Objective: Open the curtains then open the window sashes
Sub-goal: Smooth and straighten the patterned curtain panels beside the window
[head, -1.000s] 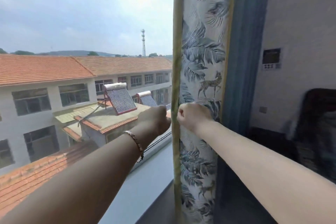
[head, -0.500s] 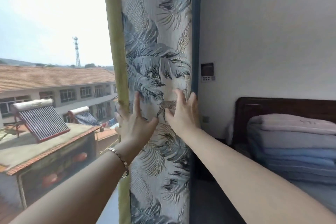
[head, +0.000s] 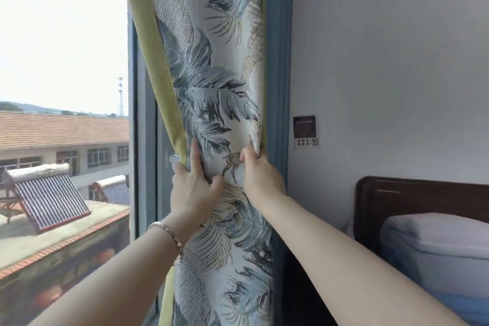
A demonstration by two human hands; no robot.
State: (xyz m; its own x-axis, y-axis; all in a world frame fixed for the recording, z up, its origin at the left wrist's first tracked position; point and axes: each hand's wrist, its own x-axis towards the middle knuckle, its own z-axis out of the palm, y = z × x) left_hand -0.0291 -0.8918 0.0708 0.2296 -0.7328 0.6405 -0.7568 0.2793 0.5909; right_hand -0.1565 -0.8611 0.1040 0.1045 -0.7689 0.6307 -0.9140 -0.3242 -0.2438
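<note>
The curtain point(head: 211, 103), with a leaf print and a yellow-green edge, is gathered into a narrow bundle at the right side of the window, just beside the wall. The left hand point(head: 191, 190) wraps its fingers around the bundle's left edge, forefinger pointing up. The right hand point(head: 260, 174) pinches the right edge with curled fingers. A bracelet point(head: 169, 235) sits on the left wrist.

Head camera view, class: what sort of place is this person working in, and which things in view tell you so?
Most likely a bedroom on an upper floor. A dark wooden headboard with folded bedding stands by the wall, a patterned curtain hangs at the window, and tiled rooftops lie outside below.
</note>
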